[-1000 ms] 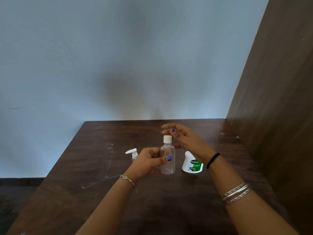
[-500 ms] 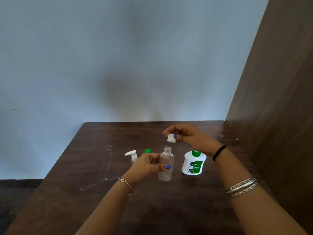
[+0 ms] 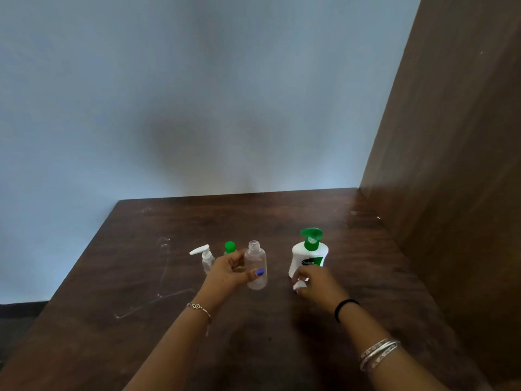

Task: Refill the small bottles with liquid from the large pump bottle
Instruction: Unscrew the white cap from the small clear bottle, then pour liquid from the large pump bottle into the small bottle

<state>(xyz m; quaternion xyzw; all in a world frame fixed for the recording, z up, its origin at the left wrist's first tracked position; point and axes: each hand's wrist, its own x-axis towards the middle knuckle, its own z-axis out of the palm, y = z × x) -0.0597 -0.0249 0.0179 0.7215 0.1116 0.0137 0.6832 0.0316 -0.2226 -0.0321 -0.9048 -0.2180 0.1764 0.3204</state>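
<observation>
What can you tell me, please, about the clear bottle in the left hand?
The clear bottle is a small, round-shouldered container of see-through plastic, by its look. Its threaded neck is open, with no cap on. It stands upright on the table, left of the pump bottle. The left hand grips its body, thumb across the front. Any contents cannot be made out.

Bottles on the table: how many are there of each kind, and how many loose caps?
Large pump bottle: 1
Small clear bottles: 3 (open bottle, pump-top bottle, green-capped bottle)
Loose white cap: 1
Total: 5
</observation>
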